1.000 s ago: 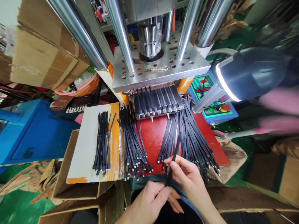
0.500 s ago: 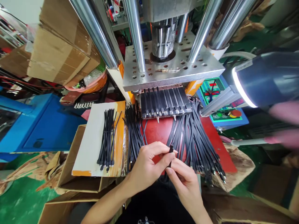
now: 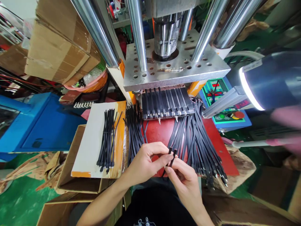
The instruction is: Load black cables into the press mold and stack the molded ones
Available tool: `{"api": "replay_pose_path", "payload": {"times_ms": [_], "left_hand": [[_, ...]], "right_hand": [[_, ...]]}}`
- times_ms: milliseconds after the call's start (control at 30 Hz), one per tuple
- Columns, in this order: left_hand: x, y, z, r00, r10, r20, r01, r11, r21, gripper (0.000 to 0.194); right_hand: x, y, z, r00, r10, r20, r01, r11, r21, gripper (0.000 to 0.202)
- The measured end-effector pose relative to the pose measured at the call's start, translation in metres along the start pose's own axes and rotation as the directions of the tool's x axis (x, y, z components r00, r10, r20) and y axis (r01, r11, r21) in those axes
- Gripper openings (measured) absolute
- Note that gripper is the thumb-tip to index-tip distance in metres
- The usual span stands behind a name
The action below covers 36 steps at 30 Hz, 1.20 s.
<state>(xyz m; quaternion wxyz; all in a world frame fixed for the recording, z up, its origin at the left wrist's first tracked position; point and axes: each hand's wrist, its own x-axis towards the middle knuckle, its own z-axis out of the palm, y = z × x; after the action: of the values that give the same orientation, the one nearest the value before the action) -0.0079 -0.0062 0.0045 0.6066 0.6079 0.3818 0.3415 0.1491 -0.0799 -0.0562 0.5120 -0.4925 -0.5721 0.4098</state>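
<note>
Left grip (image 3: 146,163) at cable ends (image 3: 174,153)

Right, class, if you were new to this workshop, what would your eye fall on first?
Probably the holed steel press plate at top centre. Next, the brightly lit lamp at the right edge, and the black flat cables fanned over the red board right of centre. At lower centre, the left hand and right hand pinch black cable ends.
</note>
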Motion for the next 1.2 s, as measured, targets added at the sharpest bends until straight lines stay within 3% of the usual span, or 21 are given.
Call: {"api": "replay_pose_path", "payload": {"times_ms": [200,367,467,567,633,700,833,900,1033,1167,1200], "left_hand": [[0.009,0.005,-0.01,0.99,0.086,0.111,-0.102,0.983,0.15,0.043],[0.022,0.014,-0.014,0.965,0.141,0.223,-0.2,0.943,0.267,0.029],[0.042,0.02,-0.021,0.967,0.223,0.121,-0.251,0.907,0.337,0.024],[0.076,0.02,-0.033,0.959,0.283,0.032,-0.268,0.859,0.436,0.026],[0.102,0.013,-0.041,0.95,0.312,-0.002,-0.269,0.822,0.502,0.034],[0.128,0.004,-0.048,0.942,0.332,-0.044,-0.255,0.796,0.55,0.04],[0.167,-0.011,-0.054,0.956,0.269,-0.116,-0.151,0.793,0.59,0.04],[0.18,-0.015,-0.056,0.963,0.235,-0.132,-0.107,0.783,0.612,0.044],[0.193,-0.02,-0.058,0.956,0.203,-0.211,-0.03,0.785,0.619,0.041],[0.179,-0.022,-0.056,0.927,0.183,-0.328,0.048,0.808,0.587,0.012],[0.17,-0.021,-0.055,0.925,0.202,-0.32,0.027,0.808,0.589,0.015]], "right_hand": [[0.007,-0.003,0.002,0.999,0.023,-0.042,-0.023,1.0,-0.002,0.036],[0.001,0.009,0.011,0.994,0.111,-0.016,-0.11,0.992,0.062,0.037],[-0.011,0.017,0.015,0.946,0.273,0.173,-0.297,0.946,0.128,0.041],[-0.007,0.015,0.0,0.827,0.38,0.414,-0.471,0.871,0.142,0.046],[0.01,0.009,-0.018,0.791,0.378,0.481,-0.47,0.879,0.081,0.047],[0.034,0.002,-0.036,0.783,0.386,0.487,-0.453,0.891,0.022,0.047],[0.077,-0.003,-0.054,0.756,0.427,0.496,-0.499,0.866,0.015,0.051],[0.098,-0.004,-0.06,0.785,0.375,0.493,-0.417,0.909,-0.029,0.052],[0.158,-0.005,-0.076,0.93,0.147,0.336,-0.089,0.979,-0.182,0.056],[0.223,0.001,-0.077,0.946,0.092,0.31,-0.02,0.974,-0.227,0.057],[0.235,0.005,-0.075,0.943,0.092,0.321,-0.017,0.973,-0.231,0.058]]}}
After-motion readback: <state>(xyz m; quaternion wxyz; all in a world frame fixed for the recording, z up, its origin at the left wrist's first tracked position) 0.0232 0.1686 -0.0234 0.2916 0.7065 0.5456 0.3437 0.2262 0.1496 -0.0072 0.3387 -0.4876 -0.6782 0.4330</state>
